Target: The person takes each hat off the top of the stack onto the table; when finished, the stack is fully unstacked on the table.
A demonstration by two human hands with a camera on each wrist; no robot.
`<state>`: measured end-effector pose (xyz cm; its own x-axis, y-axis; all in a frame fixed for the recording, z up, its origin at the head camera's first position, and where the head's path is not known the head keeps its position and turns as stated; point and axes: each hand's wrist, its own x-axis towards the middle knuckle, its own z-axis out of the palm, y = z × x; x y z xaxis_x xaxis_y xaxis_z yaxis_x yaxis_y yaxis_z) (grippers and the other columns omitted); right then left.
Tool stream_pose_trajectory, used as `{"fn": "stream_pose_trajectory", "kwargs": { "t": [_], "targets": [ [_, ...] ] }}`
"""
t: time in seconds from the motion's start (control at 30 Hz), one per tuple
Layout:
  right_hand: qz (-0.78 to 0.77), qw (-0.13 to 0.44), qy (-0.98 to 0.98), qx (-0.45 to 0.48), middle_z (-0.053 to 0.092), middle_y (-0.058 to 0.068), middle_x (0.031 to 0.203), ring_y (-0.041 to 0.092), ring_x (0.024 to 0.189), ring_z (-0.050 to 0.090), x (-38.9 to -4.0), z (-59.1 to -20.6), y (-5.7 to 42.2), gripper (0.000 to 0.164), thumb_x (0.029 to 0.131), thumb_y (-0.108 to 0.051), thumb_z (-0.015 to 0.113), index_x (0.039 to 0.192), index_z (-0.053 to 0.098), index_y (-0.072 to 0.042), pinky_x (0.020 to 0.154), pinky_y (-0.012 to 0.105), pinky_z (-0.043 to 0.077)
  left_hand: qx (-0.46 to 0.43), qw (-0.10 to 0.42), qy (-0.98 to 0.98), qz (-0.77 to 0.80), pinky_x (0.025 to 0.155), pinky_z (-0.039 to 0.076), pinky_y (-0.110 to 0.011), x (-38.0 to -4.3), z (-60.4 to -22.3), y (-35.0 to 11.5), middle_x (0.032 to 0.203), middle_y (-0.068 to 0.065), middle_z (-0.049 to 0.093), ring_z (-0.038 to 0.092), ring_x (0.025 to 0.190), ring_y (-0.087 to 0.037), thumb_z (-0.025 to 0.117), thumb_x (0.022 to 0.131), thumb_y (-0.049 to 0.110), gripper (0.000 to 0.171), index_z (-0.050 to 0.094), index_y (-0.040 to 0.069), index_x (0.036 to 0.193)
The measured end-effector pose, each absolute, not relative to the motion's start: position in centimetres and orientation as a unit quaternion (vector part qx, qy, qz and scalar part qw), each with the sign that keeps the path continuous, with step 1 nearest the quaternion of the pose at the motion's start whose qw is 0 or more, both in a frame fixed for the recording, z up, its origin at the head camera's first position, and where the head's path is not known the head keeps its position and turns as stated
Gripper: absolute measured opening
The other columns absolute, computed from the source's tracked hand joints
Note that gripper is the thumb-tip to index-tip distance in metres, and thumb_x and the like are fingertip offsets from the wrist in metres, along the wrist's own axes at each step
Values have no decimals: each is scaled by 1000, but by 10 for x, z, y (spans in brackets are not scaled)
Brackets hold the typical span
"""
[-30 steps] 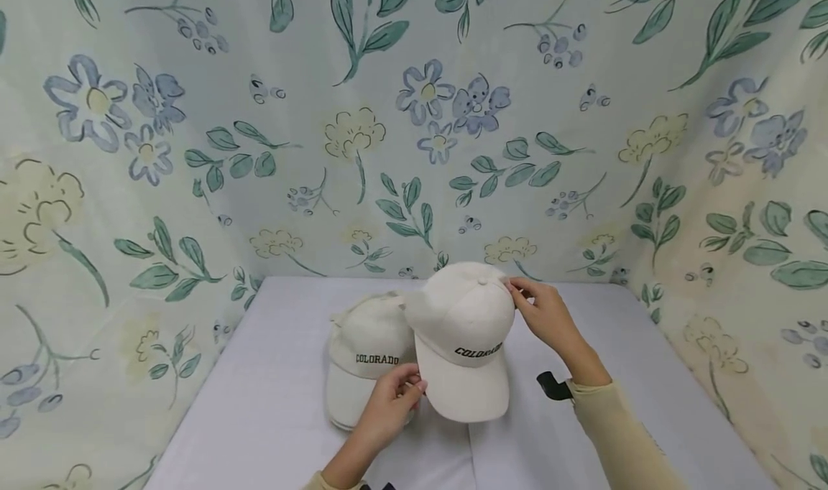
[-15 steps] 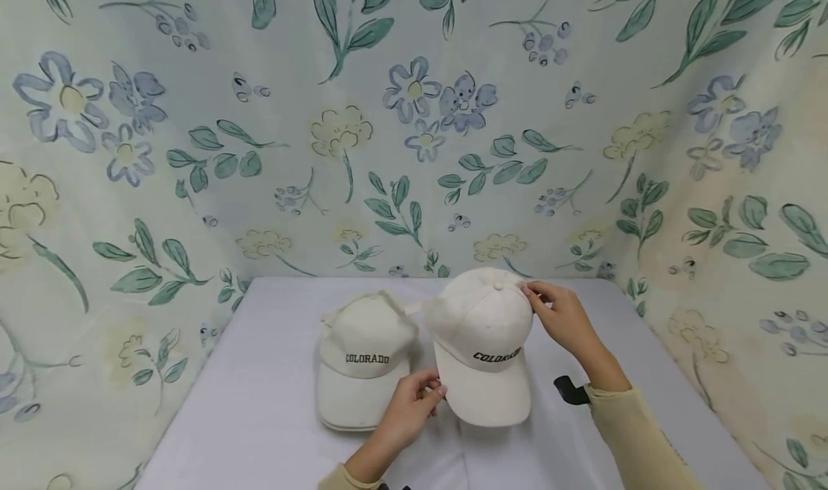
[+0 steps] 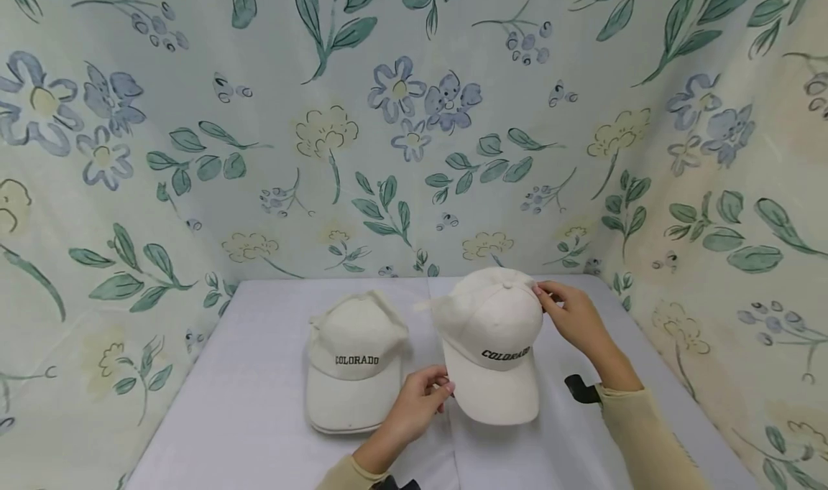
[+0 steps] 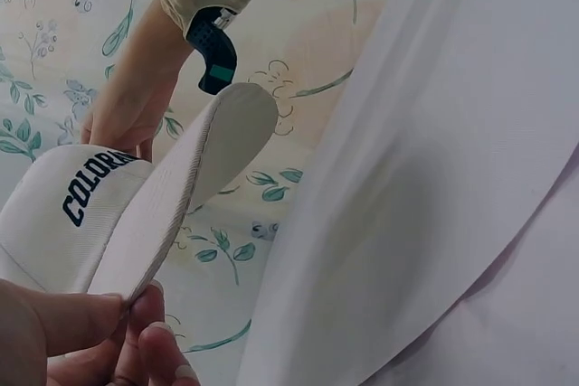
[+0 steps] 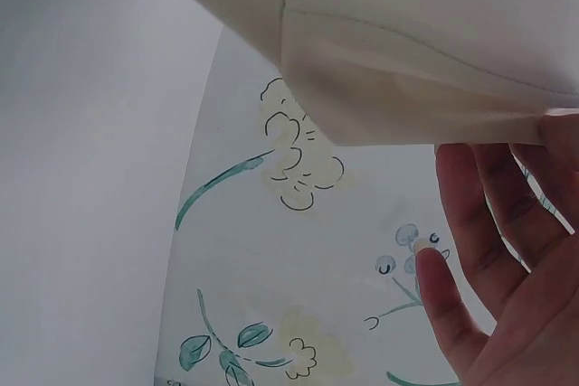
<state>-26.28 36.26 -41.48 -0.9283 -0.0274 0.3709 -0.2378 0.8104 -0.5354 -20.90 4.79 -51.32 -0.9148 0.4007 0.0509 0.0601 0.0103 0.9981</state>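
In the head view, I see that the held cap (image 3: pixel 494 325) has moved away to the right from the other cap (image 3: pixel 356 343), which it overlapped a second ago. A strip of surface (image 3: pixel 259 361) now shows between them. I take it that the two are parted, with the move still under way. The left hand (image 3: pixel 417 407) grips the near-left edge; the right hand (image 3: pixel 572 321) pinches the back of the crown. Both caps are off-white cloth with rounded crowns, curved peaks and dark block lettering (image 3: pixel 507 354). The other cap has a doubled line along its peak; I can't tell whether another lies beneath.

In my left wrist view, the left fingers (image 4: pixel 152 303) and thumb are clamped on the brim (image 4: pixel 158 210). It looks stiff and gently arched, with a ribbed weave and stitched edge, tilted and seemingly up off the surface.

In my right wrist view, the right fingers (image 5: pixel 493 214) meet the rim from below. The fabric there looks thin and pliable, with a curved seam. Behind hangs floral cloth (image 5: pixel 271 259).
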Motion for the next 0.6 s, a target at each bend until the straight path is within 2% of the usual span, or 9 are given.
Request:
{"fn": "stream_pose_trajectory", "kwargs": {
  "t": [0.1, 0.33, 0.6],
  "targets": [
    [302, 179, -934, 71, 73, 17, 106, 35, 95, 68, -261, -417, 369, 40, 108, -33, 53, 128, 68, -2, 76, 54, 56, 167, 119, 701, 683, 55, 46, -21, -209, -514, 54, 92, -7, 66, 53, 61, -13, 64, 99, 5, 19, 69, -2, 116],
    [302, 173, -936, 60, 73, 17, 103, 31, 89, 69, -258, -420, 387, 40, 108, -32, 52, 128, 67, -1, 71, 45, 55, 171, 123, 707, 675, 54, 46, -20, -215, -516, 69, 91, -5, 65, 53, 61, -13, 64, 99, 3, 18, 69, -1, 115],
    [286, 174, -942, 31, 72, 19, 105, 34, 91, 69, -250, -418, 403, 43, 109, -34, 50, 129, 66, 0, 71, 49, 55, 189, 133, 700, 676, 53, 43, -20, -219, -514, 86, 88, -2, 65, 53, 58, -10, 65, 99, 6, 17, 71, 0, 113]
  ]
}}
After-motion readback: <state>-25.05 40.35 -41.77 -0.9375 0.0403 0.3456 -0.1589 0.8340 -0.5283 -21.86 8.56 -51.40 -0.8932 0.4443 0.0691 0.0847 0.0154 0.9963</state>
